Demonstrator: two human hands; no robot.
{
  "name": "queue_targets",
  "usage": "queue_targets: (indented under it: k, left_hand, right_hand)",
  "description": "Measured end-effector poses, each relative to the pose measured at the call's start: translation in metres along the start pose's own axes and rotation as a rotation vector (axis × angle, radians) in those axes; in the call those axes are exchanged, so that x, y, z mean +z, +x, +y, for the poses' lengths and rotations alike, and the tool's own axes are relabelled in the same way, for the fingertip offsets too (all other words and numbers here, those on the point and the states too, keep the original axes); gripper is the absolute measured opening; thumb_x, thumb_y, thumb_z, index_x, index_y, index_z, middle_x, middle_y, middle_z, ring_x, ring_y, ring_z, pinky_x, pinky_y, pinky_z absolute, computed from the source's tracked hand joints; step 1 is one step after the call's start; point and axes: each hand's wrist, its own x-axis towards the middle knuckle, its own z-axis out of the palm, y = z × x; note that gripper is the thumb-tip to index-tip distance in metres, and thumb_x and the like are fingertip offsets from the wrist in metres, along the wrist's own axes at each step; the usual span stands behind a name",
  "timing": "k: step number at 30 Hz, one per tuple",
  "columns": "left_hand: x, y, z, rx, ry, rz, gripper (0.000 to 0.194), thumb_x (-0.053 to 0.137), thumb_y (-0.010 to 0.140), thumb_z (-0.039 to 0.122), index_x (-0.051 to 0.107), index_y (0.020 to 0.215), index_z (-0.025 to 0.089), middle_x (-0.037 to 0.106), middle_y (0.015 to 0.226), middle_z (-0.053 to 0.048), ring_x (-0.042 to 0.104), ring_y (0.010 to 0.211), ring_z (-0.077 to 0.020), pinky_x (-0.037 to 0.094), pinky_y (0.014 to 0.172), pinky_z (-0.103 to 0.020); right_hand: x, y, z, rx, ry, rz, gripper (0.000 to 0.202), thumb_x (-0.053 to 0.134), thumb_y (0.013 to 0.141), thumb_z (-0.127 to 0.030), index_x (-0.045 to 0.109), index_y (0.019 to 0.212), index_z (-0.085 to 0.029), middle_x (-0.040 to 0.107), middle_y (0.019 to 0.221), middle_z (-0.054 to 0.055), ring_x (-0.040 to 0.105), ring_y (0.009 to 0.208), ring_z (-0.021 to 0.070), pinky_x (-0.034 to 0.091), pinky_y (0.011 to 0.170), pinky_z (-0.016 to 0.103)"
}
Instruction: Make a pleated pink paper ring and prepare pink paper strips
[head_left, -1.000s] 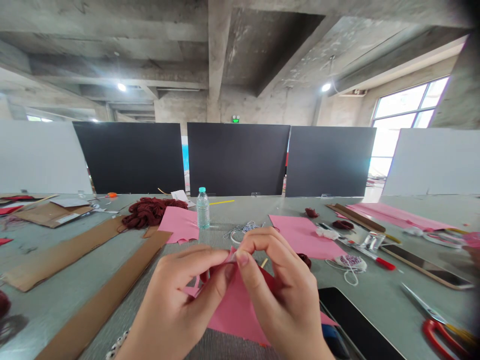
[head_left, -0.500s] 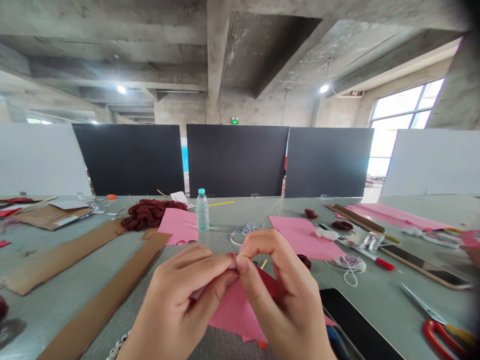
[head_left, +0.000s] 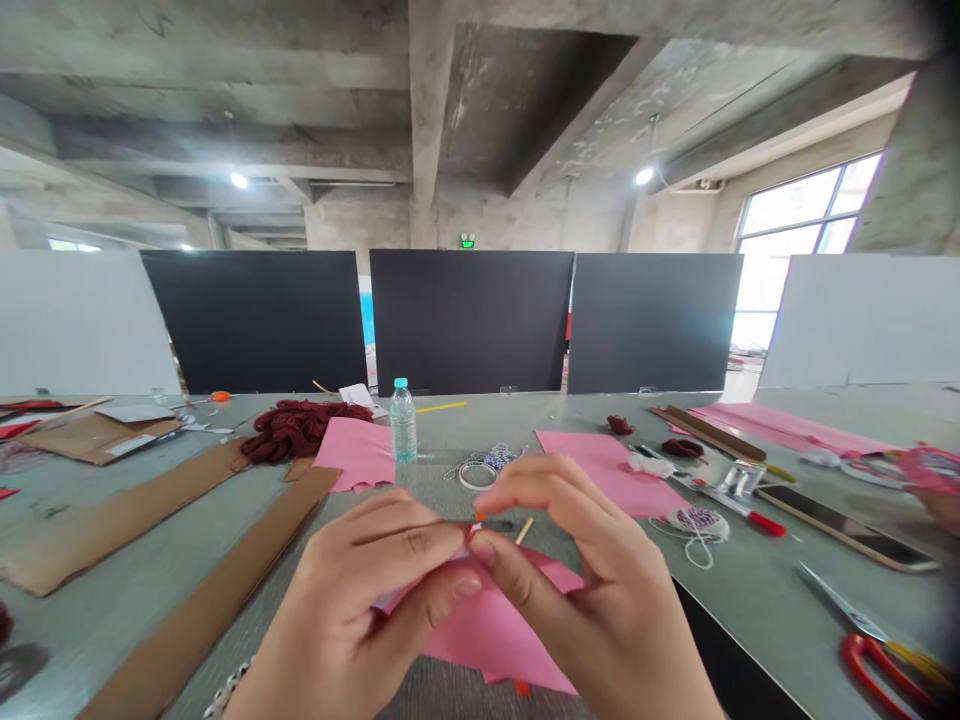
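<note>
Both hands meet over the near middle of the table. My left hand (head_left: 375, 590) has its thumb and fingers pressed on pink paper (head_left: 487, 625), which hangs below the fingertips. The thumb of my right hand (head_left: 592, 570) touches the paper's upper edge beside the left fingertips, while its index finger is raised and curved, apart from the thumb. A small orange bit shows between the hands. Behind the fingers lie a white tape roll (head_left: 478, 475) and blue-white string (head_left: 499, 457). A beaded bracelet is at the left wrist.
Cardboard strips (head_left: 217, 590) and dark red yarn (head_left: 292, 430) lie left, near a water bottle (head_left: 403, 420). On the right are a pink sheet (head_left: 607, 470), a phone (head_left: 847, 525), red-handled scissors (head_left: 877, 650) and a black device (head_left: 735, 650). Part of another person's hand shows at the right edge.
The right index finger has lifted away from the thumb, and the right hand has shifted slightly right. More of the pink paper's top and the small orange bit now show.
</note>
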Motion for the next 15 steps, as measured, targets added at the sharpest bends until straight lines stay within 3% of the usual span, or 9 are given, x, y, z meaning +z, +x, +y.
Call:
queue_targets:
  k: [3, 6, 9, 12, 15]
  left_hand:
    - [0.001, -0.001, 0.001, -0.106, -0.019, -0.031, 0.012, 0.047, 0.078, 0.011, 0.055, 0.073, 0.020, 0.051, 0.062, 0.002, 0.046, 0.058, -0.0091, 0.038, 0.051, -0.020]
    - [0.001, -0.002, -0.001, -0.211, -0.008, -0.014, 0.013, 0.046, 0.079, 0.015, 0.052, 0.068, 0.020, 0.050, 0.061, 0.003, 0.046, 0.058, -0.0091, 0.038, 0.052, -0.020]
    - [0.001, -0.001, -0.007, -0.258, 0.057, 0.104, 0.011, 0.047, 0.078, 0.017, 0.053, 0.070, 0.020, 0.053, 0.065, 0.003, 0.047, 0.059, -0.0094, 0.038, 0.054, -0.020]
    - [0.002, 0.002, -0.017, -0.330, 0.077, 0.262, 0.012, 0.050, 0.076, 0.022, 0.053, 0.065, 0.020, 0.051, 0.060, 0.004, 0.044, 0.054, -0.0088, 0.035, 0.048, -0.019]
    - [0.001, 0.004, -0.030, -0.427, -0.029, 0.330, 0.016, 0.052, 0.075, 0.030, 0.056, 0.063, 0.020, 0.051, 0.056, 0.004, 0.044, 0.051, -0.0094, 0.034, 0.046, -0.020]
  right_hand:
    - [0.004, 0.002, -0.003, -0.023, 0.042, 0.015, 0.009, 0.056, 0.072, -0.013, 0.052, 0.070, -0.021, 0.054, 0.074, -0.004, 0.051, 0.073, 0.0099, 0.042, 0.064, 0.021]
    - [0.009, 0.003, -0.002, -0.018, 0.072, 0.013, 0.006, 0.053, 0.075, -0.015, 0.054, 0.072, -0.021, 0.055, 0.075, -0.003, 0.052, 0.072, 0.0095, 0.043, 0.065, 0.021]
    - [0.010, 0.002, 0.003, 0.008, 0.058, -0.008, 0.015, 0.046, 0.080, -0.019, 0.055, 0.091, -0.023, 0.057, 0.088, -0.001, 0.052, 0.084, 0.0123, 0.042, 0.074, 0.025]
    - [0.006, 0.003, 0.010, 0.080, -0.053, -0.067, 0.031, 0.050, 0.077, -0.024, 0.046, 0.108, -0.025, 0.056, 0.094, 0.002, 0.050, 0.088, 0.0165, 0.042, 0.075, 0.031]
    - [0.002, 0.009, 0.018, 0.105, -0.185, -0.190, 0.015, 0.051, 0.076, -0.022, 0.055, 0.090, -0.025, 0.059, 0.082, 0.000, 0.052, 0.078, 0.0169, 0.040, 0.071, 0.033]
